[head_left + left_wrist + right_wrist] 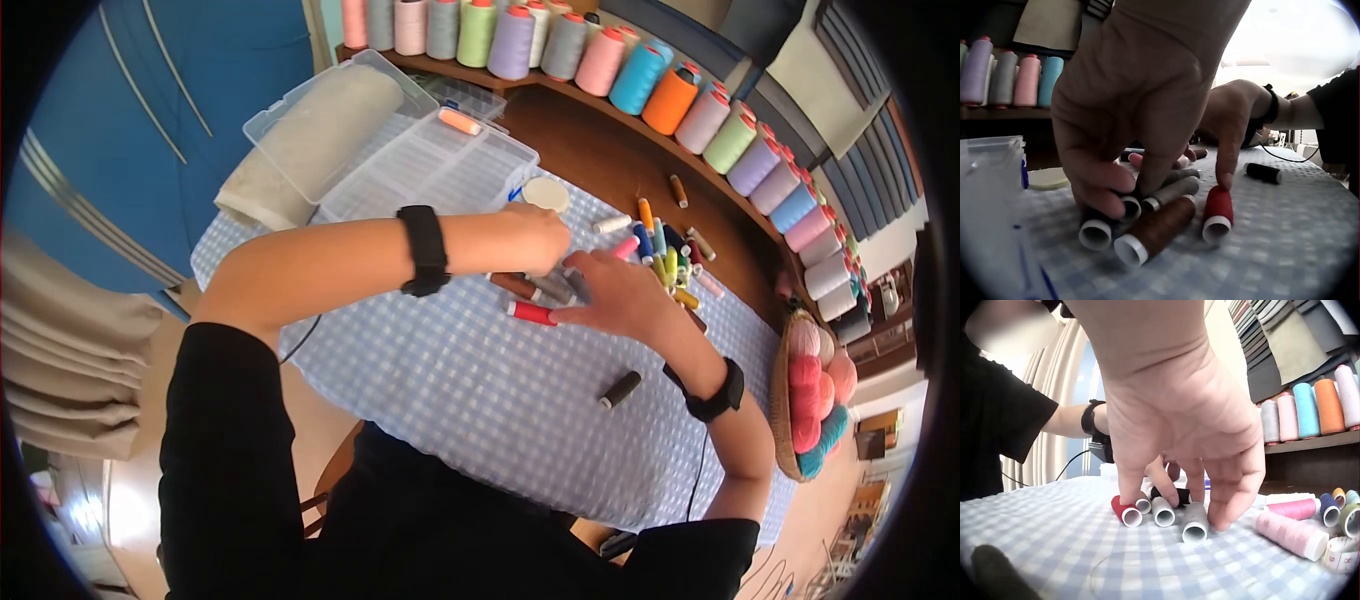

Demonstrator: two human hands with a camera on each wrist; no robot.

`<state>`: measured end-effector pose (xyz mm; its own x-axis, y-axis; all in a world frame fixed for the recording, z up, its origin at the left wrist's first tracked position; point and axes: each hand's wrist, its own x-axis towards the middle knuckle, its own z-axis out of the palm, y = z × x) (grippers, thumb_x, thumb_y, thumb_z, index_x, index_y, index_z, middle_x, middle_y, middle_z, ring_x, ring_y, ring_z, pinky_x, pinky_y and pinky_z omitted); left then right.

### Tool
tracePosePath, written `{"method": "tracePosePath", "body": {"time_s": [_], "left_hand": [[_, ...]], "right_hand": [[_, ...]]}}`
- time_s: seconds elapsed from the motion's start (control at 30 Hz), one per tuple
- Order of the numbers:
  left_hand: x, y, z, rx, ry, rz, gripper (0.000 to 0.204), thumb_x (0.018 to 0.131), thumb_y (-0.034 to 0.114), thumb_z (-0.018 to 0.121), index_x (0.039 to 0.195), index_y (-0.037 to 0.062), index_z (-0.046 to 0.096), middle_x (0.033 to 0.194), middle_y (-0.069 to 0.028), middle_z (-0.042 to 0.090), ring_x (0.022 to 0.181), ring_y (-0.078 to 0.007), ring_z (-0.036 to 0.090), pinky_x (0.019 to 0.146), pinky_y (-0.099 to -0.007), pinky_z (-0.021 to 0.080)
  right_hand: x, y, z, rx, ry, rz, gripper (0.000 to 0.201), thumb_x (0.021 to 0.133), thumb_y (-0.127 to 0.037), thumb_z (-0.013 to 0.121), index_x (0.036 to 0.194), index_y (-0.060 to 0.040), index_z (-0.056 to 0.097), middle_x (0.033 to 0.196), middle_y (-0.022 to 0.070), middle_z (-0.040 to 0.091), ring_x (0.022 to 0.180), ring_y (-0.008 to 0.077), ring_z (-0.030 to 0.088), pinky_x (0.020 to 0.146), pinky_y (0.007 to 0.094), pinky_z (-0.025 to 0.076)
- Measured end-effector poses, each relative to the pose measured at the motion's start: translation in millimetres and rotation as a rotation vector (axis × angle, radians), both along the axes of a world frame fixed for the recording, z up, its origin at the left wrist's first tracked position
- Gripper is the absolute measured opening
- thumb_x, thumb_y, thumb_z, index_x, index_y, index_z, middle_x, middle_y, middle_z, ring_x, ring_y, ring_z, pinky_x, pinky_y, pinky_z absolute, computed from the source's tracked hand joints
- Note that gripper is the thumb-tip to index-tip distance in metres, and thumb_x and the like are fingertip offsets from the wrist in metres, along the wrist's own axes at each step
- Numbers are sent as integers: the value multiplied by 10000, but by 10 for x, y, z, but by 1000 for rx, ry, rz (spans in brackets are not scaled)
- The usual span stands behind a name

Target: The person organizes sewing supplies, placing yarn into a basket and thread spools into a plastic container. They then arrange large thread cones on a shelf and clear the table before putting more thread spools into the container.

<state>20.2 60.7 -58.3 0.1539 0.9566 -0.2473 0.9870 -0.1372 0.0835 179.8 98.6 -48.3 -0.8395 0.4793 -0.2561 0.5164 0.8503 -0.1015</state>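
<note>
My left hand [530, 240] reaches down over a cluster of small thread spools, its fingers bent around a black spool [1183, 497]. Another dark spool [1095, 236] lies under its fingertips in the left wrist view. My right hand [625, 295] arches over the same cluster from the other side. Its thumb touches a red spool [1218, 209], and its other fingers extend down beside a light grey spool [1195, 519]. A brown spool [1163, 228] lies between the hands, with a grey-green spool [1175, 190] alongside it. The hands partly hide the cluster in the head view.
A clear divided case [430, 175] stands open at the left, an orange spool [459, 122] in it. More colourful spools [665, 265] lie right of the hands. A lone black spool [620, 390] lies nearer. Thread cones [640, 78] line the shelf; a yarn basket [785, 400] stands right.
</note>
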Motion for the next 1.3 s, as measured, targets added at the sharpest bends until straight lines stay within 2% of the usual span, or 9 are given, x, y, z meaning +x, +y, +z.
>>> {"method": "tracePosePath", "body": {"time_s": [0.13,0.37,0.47,0.67,0.93,1.0,1.07,1.13,1.3], "left_hand": [[-32,40,42,10,-17,-34,173,696,169,631,738,1,639,784,-163,651,781,-341,641,632,-419,509],[-831,154,453,544,12,-113,276,719,137,618,995,143,631,900,-60,628,860,-289,604,699,-423,486],[-1288,235,330,449,254,-67,374,714,81,626,1064,212,617,978,-21,605,930,-260,563,720,-399,483],[-1671,186,72,416,103,57,488,665,-34,613,1096,194,596,992,-42,584,958,-277,546,752,-399,471],[-1638,117,97,463,57,170,351,710,-9,580,1036,121,577,955,-88,567,967,-300,554,768,-414,463],[-1390,58,70,503,-65,127,334,723,29,582,1051,89,569,982,-105,580,968,-305,562,789,-402,464],[-1044,-75,43,383,-315,-116,370,736,75,586,1104,52,560,1021,-124,602,984,-305,567,811,-385,466],[-579,-257,198,159,-293,-70,424,751,121,588,1163,29,543,1013,-138,631,949,-296,595,818,-372,472],[-490,-224,182,124,-498,-179,426,755,123,581,1168,24,551,947,-132,655,869,-283,626,778,-371,487]], "right_hand": [[55,-113,-96,79,102,85,595,709,-463,697,1117,-79,499,984,121,570,941,301,593,751,415,502],[-6,-207,-145,107,175,150,621,709,-317,717,1246,-189,433,1011,123,543,947,314,584,725,429,512],[-32,-222,-185,111,219,200,610,719,-250,689,1267,-228,422,1019,128,537,946,311,582,711,419,519],[-88,-267,-138,72,130,194,648,705,-178,683,1298,-206,422,1079,116,519,1000,307,560,733,421,513],[-129,-205,-220,63,137,175,514,703,-126,673,1182,-122,488,1015,103,533,970,294,563,738,417,508],[-97,-174,-249,126,257,220,370,711,-118,667,1050,-89,521,940,110,563,921,290,579,732,394,510],[-106,-112,-240,156,307,235,360,712,-117,668,1038,-83,520,924,108,566,910,285,580,727,393,509],[-140,-88,-208,185,354,252,350,713,-117,670,1026,-76,518,908,106,569,899,280,582,722,392,508],[-136,-94,-124,162,450,194,317,727,-102,651,993,-37,490,870,124,578,840,296,590,684,401,504]]}}
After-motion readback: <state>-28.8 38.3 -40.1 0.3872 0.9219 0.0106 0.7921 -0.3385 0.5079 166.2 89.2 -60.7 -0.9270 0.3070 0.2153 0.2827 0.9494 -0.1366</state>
